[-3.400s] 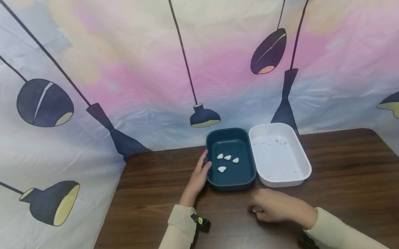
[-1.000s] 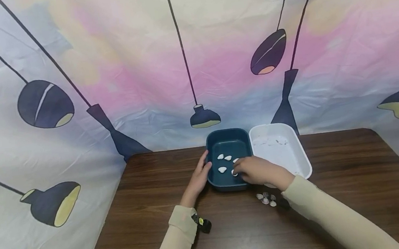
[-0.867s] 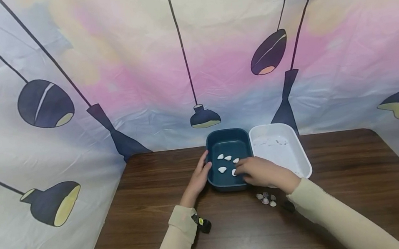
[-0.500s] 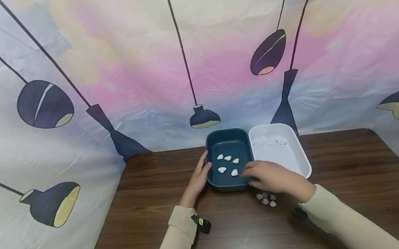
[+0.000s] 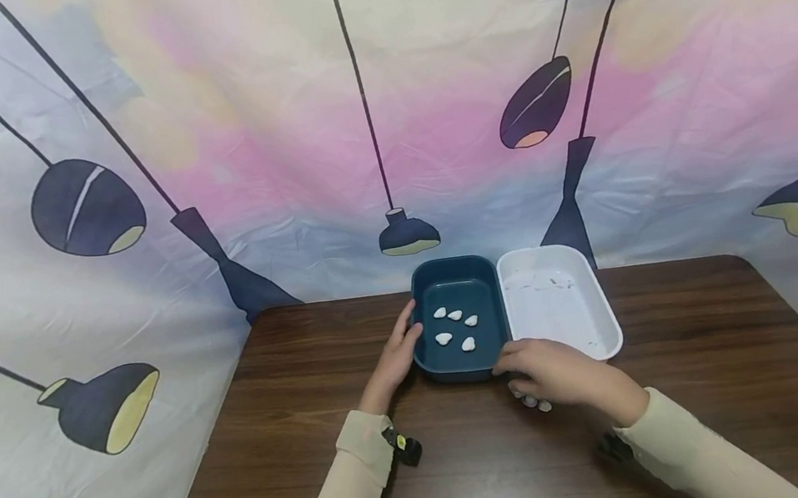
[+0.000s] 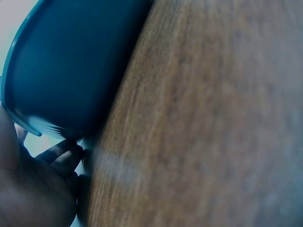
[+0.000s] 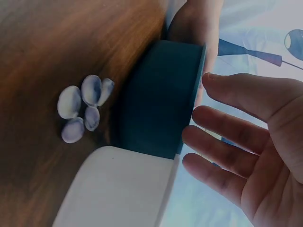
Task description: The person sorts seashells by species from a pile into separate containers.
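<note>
The left tray is of dark teal colour, and the right tray is white, with some small dark specks inside. The shells in the teal tray are white; the shells on the bench are whitish with grey-violet shades. The bench has brown wood grain. The sleeves are plain beige. The backdrop cloth mixes pink, cream and pale blue, with navy lamps, yellowish inside.
</note>
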Action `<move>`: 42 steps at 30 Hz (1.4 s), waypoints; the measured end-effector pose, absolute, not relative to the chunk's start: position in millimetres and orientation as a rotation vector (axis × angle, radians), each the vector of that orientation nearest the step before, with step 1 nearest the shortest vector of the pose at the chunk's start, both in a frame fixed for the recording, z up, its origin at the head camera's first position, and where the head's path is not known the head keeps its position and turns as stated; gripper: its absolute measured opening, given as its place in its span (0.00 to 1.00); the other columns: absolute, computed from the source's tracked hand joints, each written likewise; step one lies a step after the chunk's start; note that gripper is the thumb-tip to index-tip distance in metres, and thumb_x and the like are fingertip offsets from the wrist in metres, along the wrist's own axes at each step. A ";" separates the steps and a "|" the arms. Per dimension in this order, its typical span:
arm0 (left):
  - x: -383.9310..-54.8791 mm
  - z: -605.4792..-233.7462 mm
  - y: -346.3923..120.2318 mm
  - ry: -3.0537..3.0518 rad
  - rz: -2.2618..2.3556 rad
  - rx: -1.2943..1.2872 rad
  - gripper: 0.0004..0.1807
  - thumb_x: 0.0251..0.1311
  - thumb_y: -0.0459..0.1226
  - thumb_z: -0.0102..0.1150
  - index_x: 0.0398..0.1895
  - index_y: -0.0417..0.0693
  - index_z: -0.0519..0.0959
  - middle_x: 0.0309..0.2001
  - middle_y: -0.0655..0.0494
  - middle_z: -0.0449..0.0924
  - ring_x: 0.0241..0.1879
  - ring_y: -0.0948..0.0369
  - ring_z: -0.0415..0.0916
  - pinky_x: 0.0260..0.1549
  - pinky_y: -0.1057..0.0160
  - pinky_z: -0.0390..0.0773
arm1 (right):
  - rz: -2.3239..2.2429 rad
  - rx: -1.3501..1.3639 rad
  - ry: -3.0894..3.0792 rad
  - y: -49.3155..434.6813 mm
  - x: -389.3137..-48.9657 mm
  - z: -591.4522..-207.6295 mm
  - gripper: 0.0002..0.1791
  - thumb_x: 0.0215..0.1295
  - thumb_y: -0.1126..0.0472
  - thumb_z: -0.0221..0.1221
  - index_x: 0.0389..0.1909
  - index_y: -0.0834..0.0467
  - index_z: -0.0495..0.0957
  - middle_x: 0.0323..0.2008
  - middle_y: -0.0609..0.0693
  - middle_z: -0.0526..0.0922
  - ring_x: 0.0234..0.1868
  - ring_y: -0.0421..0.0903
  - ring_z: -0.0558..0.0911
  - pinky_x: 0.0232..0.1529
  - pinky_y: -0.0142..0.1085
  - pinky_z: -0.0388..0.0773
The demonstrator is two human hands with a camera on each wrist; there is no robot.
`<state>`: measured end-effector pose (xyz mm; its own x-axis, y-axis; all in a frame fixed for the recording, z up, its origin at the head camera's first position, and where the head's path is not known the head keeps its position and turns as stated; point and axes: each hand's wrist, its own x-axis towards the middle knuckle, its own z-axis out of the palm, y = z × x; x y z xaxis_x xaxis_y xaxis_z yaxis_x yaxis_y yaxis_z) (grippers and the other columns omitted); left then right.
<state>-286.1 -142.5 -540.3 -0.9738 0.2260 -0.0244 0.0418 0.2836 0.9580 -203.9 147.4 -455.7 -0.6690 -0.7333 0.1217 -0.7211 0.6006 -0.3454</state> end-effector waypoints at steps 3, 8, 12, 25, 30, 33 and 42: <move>-286.1 -541.7 -143.4 2.395 1.781 0.255 0.32 0.85 0.44 0.42 0.87 0.53 0.51 0.85 0.44 0.45 0.83 0.40 0.44 0.76 0.34 0.50 | -0.582 -1.255 2.781 148.2 -202.7 -459.5 0.12 0.64 0.69 0.70 0.48 0.60 0.89 0.44 0.48 0.87 0.44 0.42 0.85 0.50 0.41 0.84; -286.8 -541.8 -144.0 2.400 1.780 0.258 0.32 0.85 0.44 0.42 0.87 0.55 0.52 0.85 0.45 0.46 0.83 0.41 0.44 0.76 0.35 0.50 | -0.577 -1.256 2.757 148.4 -201.1 -465.0 0.12 0.64 0.70 0.69 0.47 0.59 0.89 0.42 0.47 0.86 0.42 0.41 0.84 0.47 0.41 0.84; -287.0 -541.4 -143.4 2.405 1.783 0.264 0.32 0.85 0.43 0.42 0.87 0.54 0.52 0.85 0.44 0.46 0.83 0.40 0.43 0.76 0.33 0.49 | -0.597 -1.261 2.729 147.8 -200.5 -470.7 0.11 0.63 0.70 0.69 0.46 0.59 0.89 0.41 0.48 0.86 0.40 0.40 0.83 0.46 0.40 0.84; -285.4 -538.4 -140.7 2.412 1.783 0.267 0.32 0.85 0.45 0.42 0.87 0.54 0.51 0.85 0.45 0.46 0.83 0.41 0.43 0.76 0.34 0.48 | -0.478 -1.169 2.734 144.2 -204.4 -502.2 0.12 0.60 0.71 0.71 0.44 0.58 0.89 0.39 0.48 0.87 0.39 0.40 0.83 0.44 0.39 0.85; -287.1 -538.3 -141.8 2.411 1.770 0.271 0.32 0.85 0.46 0.42 0.87 0.55 0.51 0.85 0.46 0.46 0.83 0.42 0.44 0.77 0.35 0.49 | -0.474 -1.157 2.754 143.8 -207.0 -504.2 0.12 0.61 0.74 0.69 0.42 0.58 0.90 0.37 0.48 0.87 0.37 0.39 0.83 0.44 0.39 0.85; -288.0 -538.0 -142.0 2.413 1.762 0.265 0.32 0.85 0.46 0.42 0.87 0.56 0.52 0.85 0.47 0.46 0.83 0.43 0.44 0.77 0.35 0.50 | -0.486 -1.174 2.757 143.3 -207.9 -504.7 0.12 0.61 0.75 0.68 0.42 0.58 0.90 0.36 0.47 0.87 0.37 0.39 0.83 0.43 0.38 0.85; -287.1 -542.3 -142.8 2.419 1.757 0.258 0.32 0.85 0.44 0.42 0.87 0.55 0.53 0.85 0.46 0.47 0.83 0.42 0.45 0.76 0.35 0.51 | -0.526 -1.239 2.733 139.3 -206.2 -507.4 0.12 0.60 0.75 0.67 0.41 0.58 0.90 0.34 0.47 0.86 0.36 0.38 0.82 0.40 0.35 0.84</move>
<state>-287.1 -142.8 -542.3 -0.9754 0.2199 -0.0131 0.0556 0.3033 0.9513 -206.2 139.3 -507.4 -0.6653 -0.7445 0.0553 -0.7119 0.6103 -0.3475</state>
